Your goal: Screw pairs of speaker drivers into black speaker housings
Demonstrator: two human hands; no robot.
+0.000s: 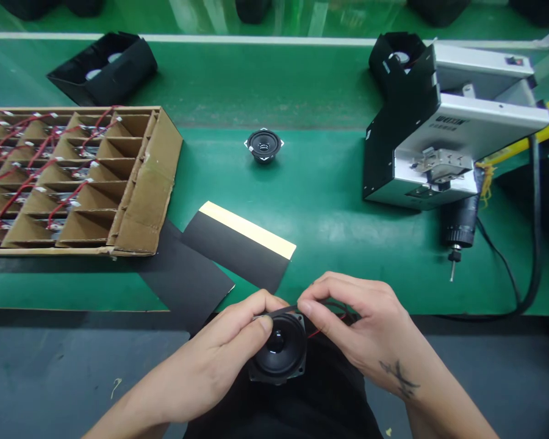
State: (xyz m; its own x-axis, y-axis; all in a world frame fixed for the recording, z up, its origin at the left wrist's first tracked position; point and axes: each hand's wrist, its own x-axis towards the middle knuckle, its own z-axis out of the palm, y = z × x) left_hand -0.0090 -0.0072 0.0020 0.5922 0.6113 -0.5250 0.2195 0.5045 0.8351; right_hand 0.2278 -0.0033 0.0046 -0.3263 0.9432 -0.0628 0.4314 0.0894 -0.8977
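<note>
Over my lap, below the bench's front edge, my left hand grips a small black speaker, with its thumb on the upper left rim. The cone faces up at me. My right hand pinches a thin black strip between thumb and fingertips. The strip runs along the speaker's top edge to my left fingers. Red and black wires show behind the right fingers; where they end is hidden. Close by, a black sheet with a pale yellow band overlaps a plain black sheet on the bench.
A second speaker sits mid-bench. At left stands a divided cardboard box of parts with red wires. A silver and black machine is at right, beside a hanging electric screwdriver and black cable. Black bins line the back.
</note>
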